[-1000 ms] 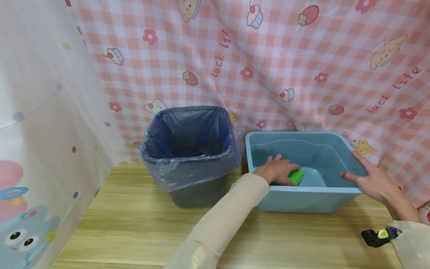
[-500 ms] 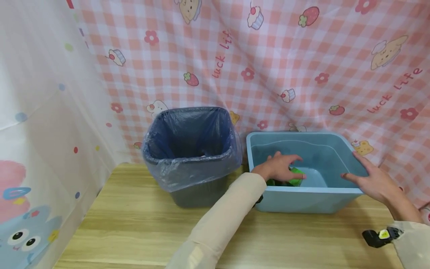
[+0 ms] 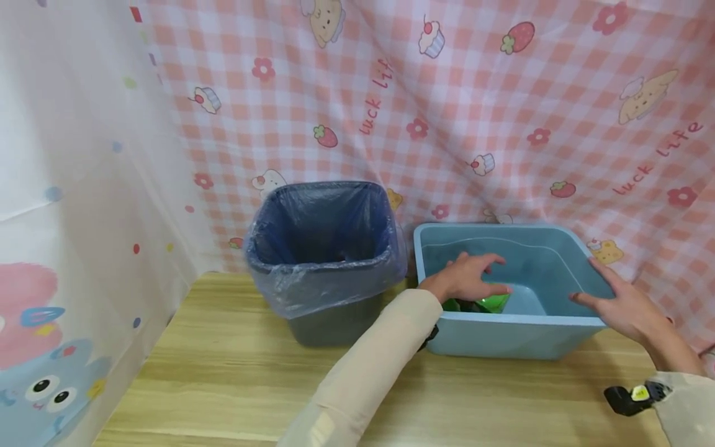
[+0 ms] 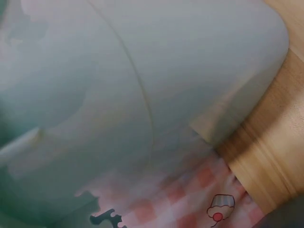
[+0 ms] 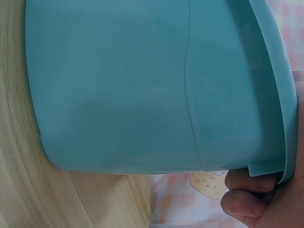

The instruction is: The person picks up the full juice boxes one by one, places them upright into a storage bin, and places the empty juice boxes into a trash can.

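In the head view a blue-grey plastic tub stands on the table. My left hand reaches in over its near left side, thumb and fingers spread apart. Just below that hand lies a bright green, shiny thing, with something dark beside it; their kinds are unclear. My right hand holds the tub's right rim, thumb on the inside. Curled fingers show under the rim in the right wrist view. A blurred, pale curved surface fills most of the left wrist view, without the left hand.
Left of the tub stands a dark bin with a clear plastic liner folded over its rim. Both rest on a wooden table. A pink checked cloth hangs behind, and a white patterned cloth on the left.
My left hand has come off the green thing; its fingers have spread and risen slightly. The green thing stays in the tub. The right hand keeps its hold, and the head view has shifted slightly.
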Tool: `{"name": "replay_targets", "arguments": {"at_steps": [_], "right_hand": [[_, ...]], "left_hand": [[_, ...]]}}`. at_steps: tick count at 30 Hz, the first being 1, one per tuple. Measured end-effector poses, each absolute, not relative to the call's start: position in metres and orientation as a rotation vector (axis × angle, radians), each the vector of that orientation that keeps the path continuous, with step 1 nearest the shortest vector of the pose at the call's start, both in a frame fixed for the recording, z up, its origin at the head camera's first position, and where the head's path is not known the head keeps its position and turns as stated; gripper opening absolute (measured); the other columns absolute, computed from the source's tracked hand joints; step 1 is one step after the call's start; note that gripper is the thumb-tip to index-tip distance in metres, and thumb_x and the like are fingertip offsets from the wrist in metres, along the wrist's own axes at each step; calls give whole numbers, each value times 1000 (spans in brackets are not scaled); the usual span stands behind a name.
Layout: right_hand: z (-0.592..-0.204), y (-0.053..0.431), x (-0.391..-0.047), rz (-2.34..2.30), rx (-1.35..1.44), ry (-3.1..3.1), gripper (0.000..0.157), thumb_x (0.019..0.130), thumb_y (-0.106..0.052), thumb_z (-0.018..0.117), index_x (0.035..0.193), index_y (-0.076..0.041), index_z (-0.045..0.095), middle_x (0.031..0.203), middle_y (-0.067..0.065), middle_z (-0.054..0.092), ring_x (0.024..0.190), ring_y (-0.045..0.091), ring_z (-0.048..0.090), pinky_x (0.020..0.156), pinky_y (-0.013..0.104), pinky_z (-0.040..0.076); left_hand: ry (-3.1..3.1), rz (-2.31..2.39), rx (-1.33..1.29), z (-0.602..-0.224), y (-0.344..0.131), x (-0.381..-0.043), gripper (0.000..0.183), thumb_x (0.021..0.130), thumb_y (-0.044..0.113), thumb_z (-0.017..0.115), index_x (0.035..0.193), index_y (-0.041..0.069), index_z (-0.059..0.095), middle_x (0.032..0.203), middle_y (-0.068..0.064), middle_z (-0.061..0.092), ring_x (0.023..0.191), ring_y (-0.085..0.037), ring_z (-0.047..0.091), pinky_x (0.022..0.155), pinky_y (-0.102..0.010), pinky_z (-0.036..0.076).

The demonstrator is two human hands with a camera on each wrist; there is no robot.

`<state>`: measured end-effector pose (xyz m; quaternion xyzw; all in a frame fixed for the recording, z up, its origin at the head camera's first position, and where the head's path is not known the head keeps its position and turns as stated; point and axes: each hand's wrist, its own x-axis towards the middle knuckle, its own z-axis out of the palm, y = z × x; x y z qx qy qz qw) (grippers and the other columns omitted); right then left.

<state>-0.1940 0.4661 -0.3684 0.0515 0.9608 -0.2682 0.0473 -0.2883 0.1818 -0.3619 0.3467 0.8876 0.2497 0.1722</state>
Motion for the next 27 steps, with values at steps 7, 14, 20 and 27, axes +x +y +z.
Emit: {"name": "replay_targets", "arguments": {"at_steps": [7, 14, 20, 27], "right_hand": [[-369, 465, -194, -807, 161, 2939, 96, 98, -53, 50, 156, -7, -11, 146, 51, 9, 120, 72, 26, 87, 80, 29], [-372, 462, -197, -771, 224, 2973, 98, 97, -56, 51, 156, -6, -11, 145, 51, 10, 118, 73, 27, 87, 80, 30], [-374, 462, -198, -768, 233, 2970, 98, 97, -56, 50, 155, -7, -12, 146, 50, 8, 119, 73, 25, 87, 81, 28], [-374, 460, -196, -746, 250, 2971, 97, 98, -55, 49, 155, -5, -11, 146, 50, 6, 119, 73, 25, 87, 80, 29]], "left_hand": [[2505, 807, 967, -355, 174, -283, 58, 94, 57, 58, 147, 42, 39, 134, 16, 55, 133, -8, 38, 109, -34, 36], [2484, 935, 964, -351, 167, -277, 57, 93, 54, 61, 146, 39, 42, 131, 12, 58, 139, -10, 36, 100, -28, 44], [2459, 998, 981, -346, 160, -271, 58, 93, 53, 61, 146, 39, 41, 132, 9, 59, 127, -7, 48, 98, -27, 45], [2415, 1072, 1029, -342, 147, -266, 57, 95, 50, 60, 147, 35, 41, 133, 4, 59, 116, -12, 57, 93, -26, 47]]}}
